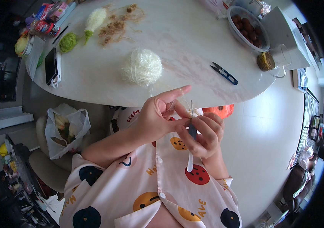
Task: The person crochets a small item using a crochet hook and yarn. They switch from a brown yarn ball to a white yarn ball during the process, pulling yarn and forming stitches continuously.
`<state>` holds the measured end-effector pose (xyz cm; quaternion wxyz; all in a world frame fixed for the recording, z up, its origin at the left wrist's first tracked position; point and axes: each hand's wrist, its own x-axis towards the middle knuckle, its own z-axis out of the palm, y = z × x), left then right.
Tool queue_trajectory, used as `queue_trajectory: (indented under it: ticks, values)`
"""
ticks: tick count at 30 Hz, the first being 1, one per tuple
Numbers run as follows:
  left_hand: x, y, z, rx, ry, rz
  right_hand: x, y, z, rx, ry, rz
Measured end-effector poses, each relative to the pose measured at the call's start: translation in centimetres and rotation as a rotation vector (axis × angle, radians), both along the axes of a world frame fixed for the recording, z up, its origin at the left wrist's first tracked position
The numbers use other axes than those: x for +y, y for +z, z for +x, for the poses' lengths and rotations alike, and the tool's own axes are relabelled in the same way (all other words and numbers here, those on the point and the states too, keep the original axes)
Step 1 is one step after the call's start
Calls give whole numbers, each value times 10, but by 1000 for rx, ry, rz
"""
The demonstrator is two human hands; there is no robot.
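Observation:
My right hand (204,134) is closed around the dark and white handle of a crochet hook (190,159), its metal shaft pointing up towards the table. My left hand (164,111) has a thin white yarn strand looped over its raised index finger. Its thumb and middle finger pinch small white work beside the hook, mostly hidden by the fingers. From the left hand the strand runs towards a fluffy white yarn ball (143,67) on the table. Blue-handled thread snips (224,73) lie to the right of the ball, blades pointing up and left.
The marble table (179,57) also bears a green yarn ball (68,42), a white and green crocheted piece (95,21), tangled brown yarn (116,27), a phone (51,67), a bowl of brown round items (247,30) and a glass mug (280,58). A plastic bag (78,134) rests on a chair.

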<state>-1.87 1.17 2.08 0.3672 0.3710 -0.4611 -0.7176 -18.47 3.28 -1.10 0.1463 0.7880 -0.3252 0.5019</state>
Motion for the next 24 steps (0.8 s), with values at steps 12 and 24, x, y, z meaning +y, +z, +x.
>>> queue_trajectory:
  ticks: [12,24]
  values:
    - [-5,3,8,12,23,70,5,-3,-12,-572,448,478]
    - [-1,-1,5,95,23,2,3,-12,-4,-1376,760,1024]
